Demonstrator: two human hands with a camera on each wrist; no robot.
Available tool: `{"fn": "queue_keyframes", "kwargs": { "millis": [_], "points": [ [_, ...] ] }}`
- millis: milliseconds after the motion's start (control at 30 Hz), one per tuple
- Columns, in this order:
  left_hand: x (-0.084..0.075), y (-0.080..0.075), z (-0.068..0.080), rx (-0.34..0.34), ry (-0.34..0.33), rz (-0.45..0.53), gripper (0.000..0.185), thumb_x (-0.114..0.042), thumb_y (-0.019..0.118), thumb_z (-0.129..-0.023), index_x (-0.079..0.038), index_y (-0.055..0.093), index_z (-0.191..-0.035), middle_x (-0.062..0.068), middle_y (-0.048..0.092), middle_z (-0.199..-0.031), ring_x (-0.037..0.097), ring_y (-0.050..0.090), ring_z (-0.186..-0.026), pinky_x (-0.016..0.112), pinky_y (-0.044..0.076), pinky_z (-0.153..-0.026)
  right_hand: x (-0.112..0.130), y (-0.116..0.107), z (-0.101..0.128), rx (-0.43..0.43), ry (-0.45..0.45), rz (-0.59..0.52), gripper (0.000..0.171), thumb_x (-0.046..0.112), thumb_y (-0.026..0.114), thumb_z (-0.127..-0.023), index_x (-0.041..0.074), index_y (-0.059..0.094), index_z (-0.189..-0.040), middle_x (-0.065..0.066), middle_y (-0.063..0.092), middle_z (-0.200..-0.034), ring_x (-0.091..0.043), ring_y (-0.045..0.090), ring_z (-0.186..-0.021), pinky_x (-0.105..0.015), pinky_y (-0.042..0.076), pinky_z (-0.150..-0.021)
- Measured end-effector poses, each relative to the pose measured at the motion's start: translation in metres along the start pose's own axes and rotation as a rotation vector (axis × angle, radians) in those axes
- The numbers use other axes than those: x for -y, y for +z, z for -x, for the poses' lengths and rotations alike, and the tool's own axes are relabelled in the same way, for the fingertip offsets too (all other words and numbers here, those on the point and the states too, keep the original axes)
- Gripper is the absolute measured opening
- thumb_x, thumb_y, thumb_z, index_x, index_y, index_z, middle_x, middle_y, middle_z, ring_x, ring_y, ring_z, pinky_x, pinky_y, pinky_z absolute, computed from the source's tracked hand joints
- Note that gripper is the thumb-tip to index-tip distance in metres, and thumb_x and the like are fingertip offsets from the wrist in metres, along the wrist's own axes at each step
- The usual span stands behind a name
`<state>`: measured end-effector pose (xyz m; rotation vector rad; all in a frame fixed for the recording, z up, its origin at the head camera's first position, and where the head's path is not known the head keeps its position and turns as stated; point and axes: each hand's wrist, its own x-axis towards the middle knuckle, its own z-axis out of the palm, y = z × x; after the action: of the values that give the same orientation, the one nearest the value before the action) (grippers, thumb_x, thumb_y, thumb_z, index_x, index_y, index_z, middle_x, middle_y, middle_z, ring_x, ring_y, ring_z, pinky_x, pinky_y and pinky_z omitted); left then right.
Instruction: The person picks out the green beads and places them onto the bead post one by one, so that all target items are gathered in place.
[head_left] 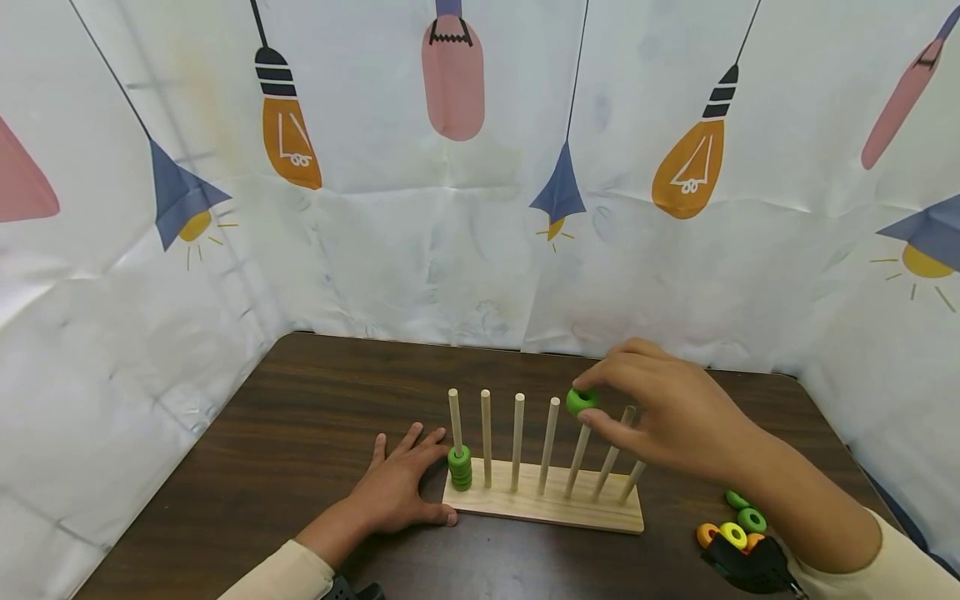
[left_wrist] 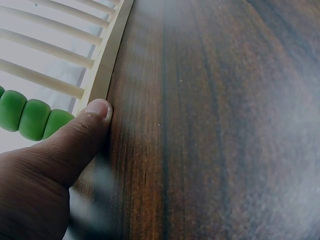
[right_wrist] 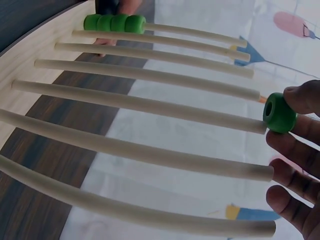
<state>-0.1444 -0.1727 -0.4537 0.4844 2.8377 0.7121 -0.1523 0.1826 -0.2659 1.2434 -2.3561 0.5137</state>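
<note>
A wooden base (head_left: 547, 510) carries a row of several upright pegs. Green beads (head_left: 460, 468) are stacked low on its leftmost peg. Between thumb and fingertips my right hand (head_left: 675, 408) pinches one green bead (right_wrist: 282, 116). That bead is at the top of a peg right of the row's middle, its hole facing the peg end; whether it has slipped over the tip I cannot tell. My left hand (head_left: 401, 487) rests at the base's left end with fingers spread, and its thumb (left_wrist: 90, 122) touches the base's front edge.
Loose beads lie on the dark wooden table (head_left: 300, 417) at the right, green (head_left: 752, 521), yellow (head_left: 733, 535) and orange (head_left: 707, 535), partly hidden by the black wrist camera (head_left: 750, 567). A white printed curtain (head_left: 420, 267) stands behind the table and along its sides.
</note>
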Motion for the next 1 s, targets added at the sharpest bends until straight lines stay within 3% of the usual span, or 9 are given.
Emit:
{"fn": "queue_keyframes", "kwargs": {
  "millis": [333,667,1000],
  "points": [
    [0.001,0.001,0.001,-0.004,0.006,-0.001,0.089,-0.065,0.083,-0.074,-0.026,0.055,-0.148,0.004,0.033,-0.165,0.036,0.013,-0.155,0.075,-0.006,-0.113,0.002,0.005,-0.007,0.003,-0.026,-0.007,0.028,0.022,0.087,-0.083,0.024,0.074,-0.108,0.019,0.065,-0.099,-0.004,0.059,-0.095,-0.024,0.052,-0.062],
    [0.0,-0.001,0.001,0.001,0.001,0.005,0.088,-0.064,0.084,-0.075,-0.025,0.055,-0.149,0.003,0.033,-0.165,0.036,0.013,-0.155,0.075,-0.006,-0.113,0.004,0.011,-0.015,0.011,-0.01,-0.034,0.026,0.023,0.086,-0.085,0.025,0.074,-0.108,0.021,0.066,-0.101,-0.006,0.06,-0.102,-0.029,0.054,-0.067],
    [0.001,0.0,0.001,0.001,0.006,0.007,0.088,-0.064,0.084,-0.075,-0.025,0.055,-0.148,0.003,0.033,-0.165,0.036,0.013,-0.155,0.075,-0.006,-0.113,0.007,0.016,-0.022,0.051,0.028,-0.037,0.023,0.027,0.084,-0.087,0.025,0.074,-0.108,0.021,0.065,-0.098,-0.004,0.057,-0.101,-0.025,0.051,-0.062]
  ]
}}
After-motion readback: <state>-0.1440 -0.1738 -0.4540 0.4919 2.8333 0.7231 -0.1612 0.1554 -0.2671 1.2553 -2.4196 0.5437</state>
